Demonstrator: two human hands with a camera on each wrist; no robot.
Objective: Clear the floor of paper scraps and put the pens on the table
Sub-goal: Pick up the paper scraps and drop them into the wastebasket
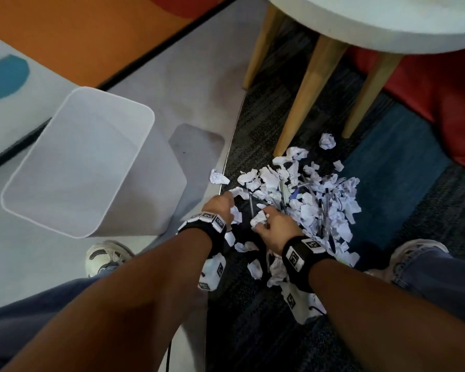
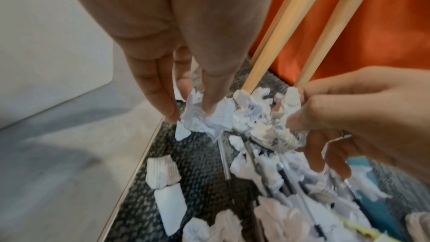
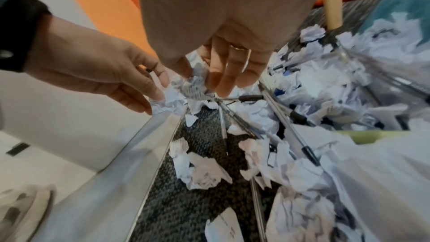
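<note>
Nearest the camera in the head view: two bare forearms with black marker-tagged wristbands, denim knees, and a sneaker [image 1: 106,257] at left; the other shoe is mostly cut off behind the right knee. Left hand [image 1: 220,204] is down at the pile's near-left edge, fingers extended downward and pinching a crumpled paper scrap [image 2: 204,117] between thumb and fingertips. Right hand [image 1: 273,224] is loosely curled around a paper wad [image 1: 258,219]; how firm the hold is cannot be read, as the wrist views are blurred. Beyond the hands, the paper scraps [image 1: 320,208] are heaped on the dark carpet [image 1: 247,312], burying most of the pens [image 3: 293,132]; only sections of clear barrels and black caps show, long axes running mostly near-to-far, a few crossing; count unreadable. White waste bin [image 1: 75,162] stands left on the pale floor, apart from the pile. Farthest: wooden table legs [image 1: 309,95] and the white round table [image 1: 387,25], its top cut off by the frame edge.
</note>
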